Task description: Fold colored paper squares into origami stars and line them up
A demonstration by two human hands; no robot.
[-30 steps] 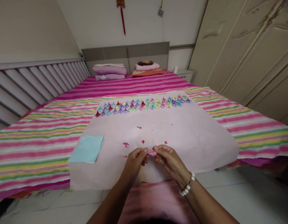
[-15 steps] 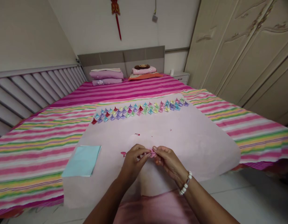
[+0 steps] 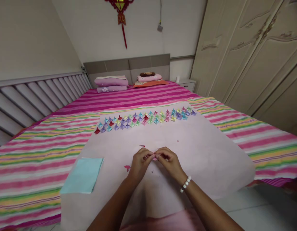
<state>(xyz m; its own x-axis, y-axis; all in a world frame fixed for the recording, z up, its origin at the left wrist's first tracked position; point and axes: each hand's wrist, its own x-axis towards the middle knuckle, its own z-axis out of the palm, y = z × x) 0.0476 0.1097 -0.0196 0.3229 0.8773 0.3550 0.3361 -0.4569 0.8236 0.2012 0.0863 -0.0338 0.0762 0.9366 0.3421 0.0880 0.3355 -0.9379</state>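
Above the pale sheet, a small folded piece of pink paper [image 3: 155, 158] is pinched between my two hands. My left hand [image 3: 140, 163] grips it by thumb and forefinger. From the other side my right hand [image 3: 172, 163], with a white bead bracelet at the wrist, pinches it too; the fingers hide most of its shape. A dark pink scrap [image 3: 127, 167] lies just left of my left hand. Beyond the hands is a thin, small object with a red end [image 3: 142, 146]. Tiny bits lie around.
Rows of colourful folded paper pieces [image 3: 134, 119] line the far side of the pale sheet [image 3: 201, 154]. A stack of light blue paper [image 3: 83, 175] lies at left. The sheet rests on a bed with a striped cover [image 3: 237, 125]; folded bedding [image 3: 111, 82] sits by the headboard.
My right hand has turned, its fingers now curled over closer to my left hand. Both hands still hold the pink paper. The view has tilted slightly upward.
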